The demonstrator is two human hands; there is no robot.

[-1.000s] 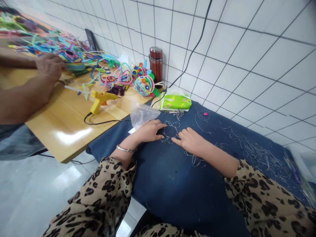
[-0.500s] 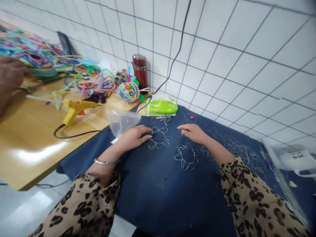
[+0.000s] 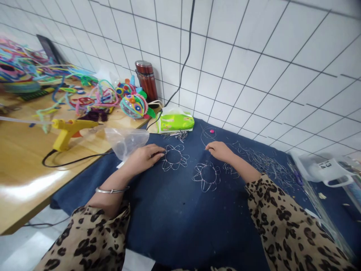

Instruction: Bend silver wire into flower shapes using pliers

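My left hand (image 3: 144,157) rests at the left edge of a flower-shaped wire frame (image 3: 173,157), its fingers loosely stretched and the thumb apart, at or very near one petal. My right hand (image 3: 220,151) is closed in a pinch farther right, and a thin loop of wire (image 3: 202,136) runs to its fingertips. Close to that loop lies a pink bead (image 3: 212,131). A second flower-shaped wire frame (image 3: 207,177) lies flat between the hands, nearer to me. Part of another bent wire piece (image 3: 229,171) shows beside my right wrist.
A wooden table (image 3: 25,188) on the left bears a yellow glue gun (image 3: 66,131), colourful crafts and a red flask (image 3: 146,81). A green tissue pack (image 3: 176,122) lies by the wall. Loose wires (image 3: 265,162) and a white plastic jug (image 3: 324,169) are at right.
My right hand's pointing fingers have closed into a pinch at the wire loop. The left hand stays by the wire flower. The view has turned right, and another person's hand has left it.
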